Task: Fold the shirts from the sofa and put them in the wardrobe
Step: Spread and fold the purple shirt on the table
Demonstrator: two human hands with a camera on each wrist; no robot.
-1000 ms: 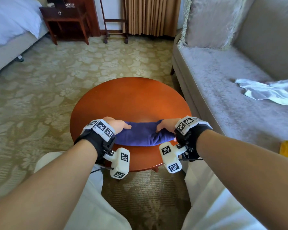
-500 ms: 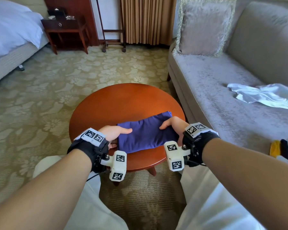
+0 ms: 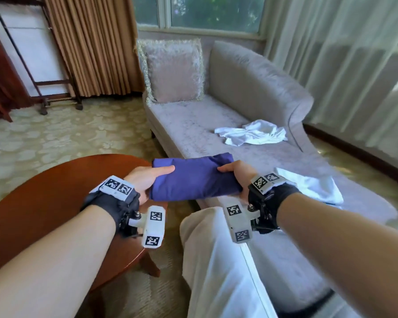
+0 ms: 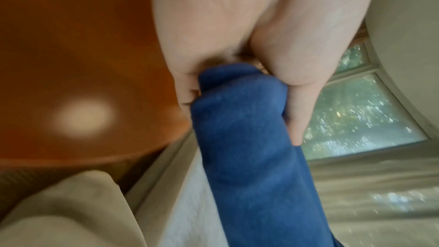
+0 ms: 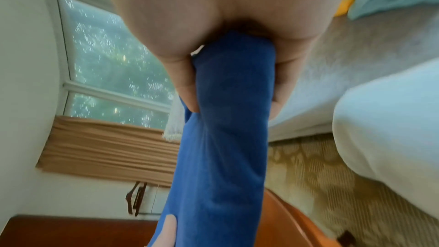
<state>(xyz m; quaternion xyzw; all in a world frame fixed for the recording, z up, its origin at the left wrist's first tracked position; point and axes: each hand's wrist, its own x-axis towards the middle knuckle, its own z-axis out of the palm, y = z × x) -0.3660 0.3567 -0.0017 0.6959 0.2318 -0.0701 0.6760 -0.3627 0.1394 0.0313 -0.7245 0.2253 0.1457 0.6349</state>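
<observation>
I've got the folded purple shirt (image 3: 194,179) clear of the table (image 3: 55,203), left hand (image 3: 145,180) and right hand (image 3: 237,174) clamping its ends. Folding looks done; next, carry it level to the wardrobe.

The left hand (image 4: 213,31) grips one end of a folded blue shirt (image 4: 247,147), thumb along one side, fingers curled on the other; a round wooden table (image 4: 78,63) lies beyond; a window (image 4: 356,115) shows at right; pale trousers (image 4: 66,213) below.
</observation>
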